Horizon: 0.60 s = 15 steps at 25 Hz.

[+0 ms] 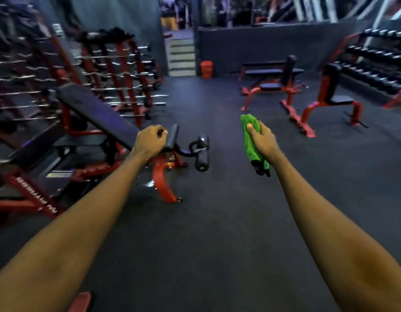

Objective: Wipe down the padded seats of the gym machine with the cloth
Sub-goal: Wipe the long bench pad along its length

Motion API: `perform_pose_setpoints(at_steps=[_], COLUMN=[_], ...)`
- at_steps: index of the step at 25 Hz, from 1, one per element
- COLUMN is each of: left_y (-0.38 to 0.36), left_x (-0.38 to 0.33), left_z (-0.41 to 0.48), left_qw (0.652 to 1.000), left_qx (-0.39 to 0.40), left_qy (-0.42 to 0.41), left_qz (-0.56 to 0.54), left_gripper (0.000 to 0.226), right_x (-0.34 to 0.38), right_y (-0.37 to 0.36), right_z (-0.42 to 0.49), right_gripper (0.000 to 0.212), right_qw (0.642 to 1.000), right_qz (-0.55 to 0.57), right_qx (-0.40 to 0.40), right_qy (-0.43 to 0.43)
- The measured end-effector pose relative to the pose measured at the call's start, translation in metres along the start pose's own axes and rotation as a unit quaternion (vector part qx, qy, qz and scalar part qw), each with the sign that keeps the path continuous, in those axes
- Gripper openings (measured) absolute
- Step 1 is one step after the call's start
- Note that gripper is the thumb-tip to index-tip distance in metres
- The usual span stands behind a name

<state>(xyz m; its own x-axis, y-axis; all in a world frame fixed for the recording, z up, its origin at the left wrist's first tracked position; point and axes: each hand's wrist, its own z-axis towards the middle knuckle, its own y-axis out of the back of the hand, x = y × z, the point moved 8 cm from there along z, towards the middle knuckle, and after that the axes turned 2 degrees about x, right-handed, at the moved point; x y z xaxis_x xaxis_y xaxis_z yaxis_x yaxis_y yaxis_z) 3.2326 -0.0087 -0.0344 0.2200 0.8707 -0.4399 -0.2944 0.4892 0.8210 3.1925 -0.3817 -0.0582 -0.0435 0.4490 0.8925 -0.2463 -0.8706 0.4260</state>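
Observation:
A green cloth point(250, 140) is bunched up in my right hand point(263, 141), which grips it in the air over the dark floor at centre right. My left hand point(150, 143) is held out at centre left with its fingers curled and nothing in it. It hovers in front of the low end of a red-framed bench with a long dark padded seat point(93, 111) that slopes up to the left. A small dark pad point(173, 137) and a foam roller point(201, 157) sit at that bench's near end.
Red racks of barbells point(118, 70) fill the left side. Two more red benches with dark pads point(276, 79) point(334, 95) stand at the right, before a dumbbell rack point(375, 64). A red bin point(206, 69) stands by steps at the back. Dark rubber floor point(206, 221) lies between.

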Motion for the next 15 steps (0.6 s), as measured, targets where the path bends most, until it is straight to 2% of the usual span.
perform_pose_setpoints(at_steps=[6, 15], left_y=[0.041, 0.079], left_x=[0.109, 0.223], left_z=[0.015, 0.122], left_qw=[0.996, 0.991], left_qx=[-0.027, -0.071], left_qy=[0.077, 0.11], left_qz=[0.039, 0.032], left_gripper=[0.026, 0.024], right_x=[0.038, 0.101], right_y=[-0.117, -0.259], right_z=[0.054, 0.178], right_gripper=[0.045, 0.046], right_qw=[0.996, 0.989], right_qz=[-0.008, -0.023], right_qx=[0.078, 0.121], right_qy=[0.043, 0.08])
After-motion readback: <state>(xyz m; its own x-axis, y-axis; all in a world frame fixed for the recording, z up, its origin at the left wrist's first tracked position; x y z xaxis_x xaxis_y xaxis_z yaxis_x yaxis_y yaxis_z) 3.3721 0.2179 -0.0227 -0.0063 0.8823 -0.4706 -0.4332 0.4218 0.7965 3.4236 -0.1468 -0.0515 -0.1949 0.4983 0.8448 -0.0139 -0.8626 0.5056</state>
